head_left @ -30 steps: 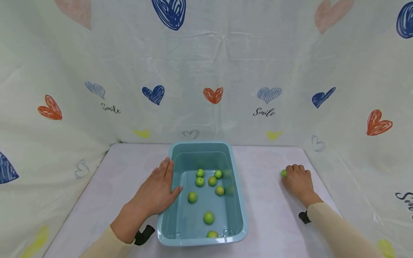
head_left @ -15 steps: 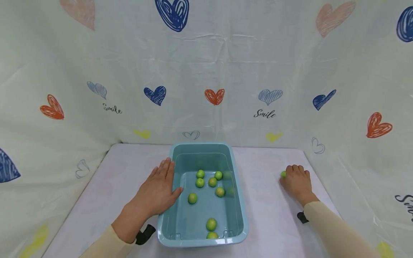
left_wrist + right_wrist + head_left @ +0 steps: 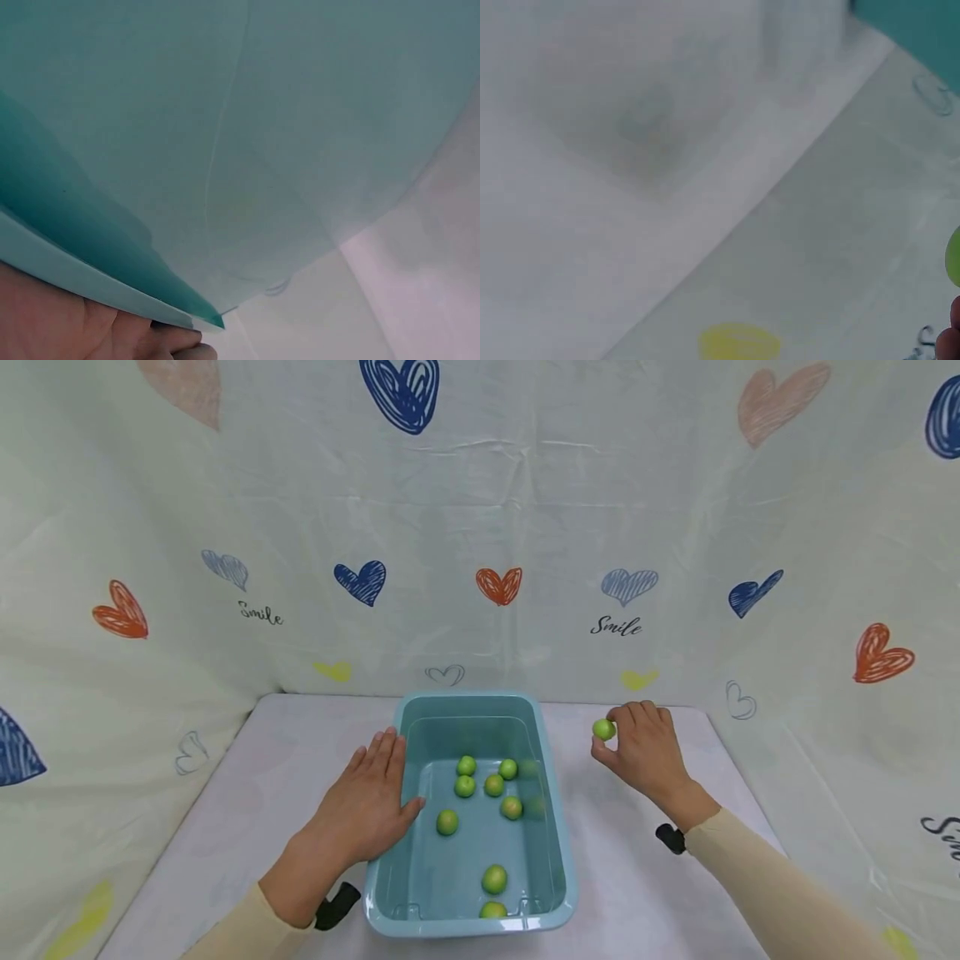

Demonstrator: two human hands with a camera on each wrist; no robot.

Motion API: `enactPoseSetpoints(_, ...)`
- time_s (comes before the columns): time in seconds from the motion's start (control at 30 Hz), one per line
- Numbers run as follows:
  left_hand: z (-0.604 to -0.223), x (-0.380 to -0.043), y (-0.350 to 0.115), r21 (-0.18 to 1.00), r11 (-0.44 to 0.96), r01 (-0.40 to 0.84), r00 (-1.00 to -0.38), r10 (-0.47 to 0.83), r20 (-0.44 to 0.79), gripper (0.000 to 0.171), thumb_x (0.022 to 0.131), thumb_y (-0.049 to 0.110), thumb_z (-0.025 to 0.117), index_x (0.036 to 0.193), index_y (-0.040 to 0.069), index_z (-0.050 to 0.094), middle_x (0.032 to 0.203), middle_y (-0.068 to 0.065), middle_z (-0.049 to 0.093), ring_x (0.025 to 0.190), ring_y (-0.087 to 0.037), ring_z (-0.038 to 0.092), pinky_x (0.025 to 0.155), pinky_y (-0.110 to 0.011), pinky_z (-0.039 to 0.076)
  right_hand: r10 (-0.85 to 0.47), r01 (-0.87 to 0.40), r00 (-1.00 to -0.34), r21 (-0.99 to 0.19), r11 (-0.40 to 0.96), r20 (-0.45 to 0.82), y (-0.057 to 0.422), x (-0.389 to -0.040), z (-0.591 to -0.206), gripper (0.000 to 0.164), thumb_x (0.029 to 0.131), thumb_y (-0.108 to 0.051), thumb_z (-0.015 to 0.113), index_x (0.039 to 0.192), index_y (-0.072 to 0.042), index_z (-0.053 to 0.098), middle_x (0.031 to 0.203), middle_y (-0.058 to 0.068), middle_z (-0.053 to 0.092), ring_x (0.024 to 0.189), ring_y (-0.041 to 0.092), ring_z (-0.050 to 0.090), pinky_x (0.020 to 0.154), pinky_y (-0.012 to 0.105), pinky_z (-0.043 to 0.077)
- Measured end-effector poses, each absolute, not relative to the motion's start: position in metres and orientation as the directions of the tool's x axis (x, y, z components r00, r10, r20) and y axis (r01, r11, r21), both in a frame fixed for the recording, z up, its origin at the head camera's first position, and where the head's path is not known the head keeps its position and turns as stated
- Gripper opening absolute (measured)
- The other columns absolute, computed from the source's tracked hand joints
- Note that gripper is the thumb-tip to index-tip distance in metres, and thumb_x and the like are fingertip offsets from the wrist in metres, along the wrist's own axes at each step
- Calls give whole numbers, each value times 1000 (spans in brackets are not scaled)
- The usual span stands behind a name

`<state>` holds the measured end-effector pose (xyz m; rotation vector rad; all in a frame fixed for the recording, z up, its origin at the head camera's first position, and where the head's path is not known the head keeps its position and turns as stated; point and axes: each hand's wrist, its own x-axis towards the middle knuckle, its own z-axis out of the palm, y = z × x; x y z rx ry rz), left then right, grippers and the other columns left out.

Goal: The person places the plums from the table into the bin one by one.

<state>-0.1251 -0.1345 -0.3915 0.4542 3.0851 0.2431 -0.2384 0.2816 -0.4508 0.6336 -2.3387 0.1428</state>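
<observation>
A light blue plastic tub [image 3: 465,928] stands on the table, with several small round green fruits [image 3: 494,879] scattered on its floor. My left hand [image 3: 360,806] lies along the tub's left rim, fingers straight and thumb over the edge; the left wrist view shows its fingers [image 3: 67,315] against the outside of the wall. Right of the tub, above the table, my right hand [image 3: 648,752] pinches one small green fruit [image 3: 603,729] between thumb and fingertips. At the edge of the right wrist view only part of that fruit [image 3: 953,256] shows.
A white-covered table [image 3: 622,877] extends on both sides of the tub. Close behind it hangs a pale curtain [image 3: 555,635] printed with hearts and "Smile", which also closes in the left and right sides.
My right hand has lifted the green fruit off the table's right side and carried it leftward toward the tub. One fruit inside rolled slightly toward the front. My left hand stays put.
</observation>
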Motion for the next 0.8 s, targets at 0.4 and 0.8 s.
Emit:
enactPoseSetpoints(0.4,-392,-125,-134,157,946,285,-958,287,10,89,102,39,66,161,-12,26,169,-33,25,159,-48,25,125,-64,27,-582,-727,-415,129,674,700,187,-207,-395,33,88,-34,69,101,-4,62,94,10,62,87,29,55,75,44,40)
enactPoseSetpoints(0.8,-393,-125,-134,159,942,297,-955,296,32,89,101,39,68,161,-13,26,168,-34,27,158,-48,26,125,-64,29,-683,-806,-325,186,562,655,134,-190,-405,31,83,-36,74,97,-10,64,91,3,62,87,22,56,78,40,44)
